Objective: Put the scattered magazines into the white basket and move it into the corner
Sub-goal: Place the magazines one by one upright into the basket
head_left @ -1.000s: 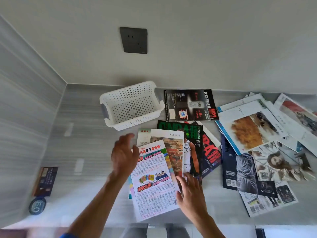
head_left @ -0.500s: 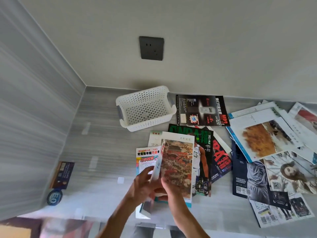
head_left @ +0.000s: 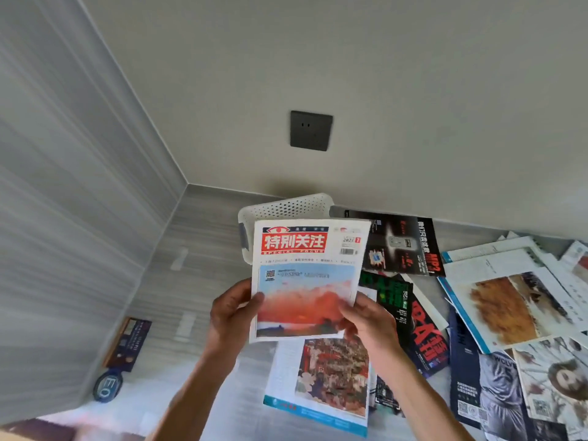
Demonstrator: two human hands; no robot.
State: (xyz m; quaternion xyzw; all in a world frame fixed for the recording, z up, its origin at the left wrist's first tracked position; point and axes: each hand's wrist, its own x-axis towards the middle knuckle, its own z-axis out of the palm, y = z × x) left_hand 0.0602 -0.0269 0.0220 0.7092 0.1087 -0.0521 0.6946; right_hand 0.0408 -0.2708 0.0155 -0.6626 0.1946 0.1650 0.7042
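I hold a white magazine [head_left: 307, 275] with a red title block and an orange sky picture upright above the counter. My left hand [head_left: 232, 315] grips its left edge and my right hand [head_left: 366, 321] grips its lower right corner. The white perforated basket [head_left: 286, 206] stands behind it near the back wall, mostly hidden by the magazine. Under my hands lies a magazine with an old painting on its cover [head_left: 327, 374]. A black magazine [head_left: 401, 243], a green and red one [head_left: 410, 319] and several pale ones [head_left: 509, 300] are scattered to the right.
A grey striped counter [head_left: 197, 281] meets a grey side wall on the left and a beige back wall with a dark socket [head_left: 311, 130]. A dark card [head_left: 127, 343] and a round blue tag [head_left: 107, 385] lie at the counter's left edge.
Both hands picked up the top magazine from the pile, turned it over and raised it in front of the basket. The camera has tilted up and left.
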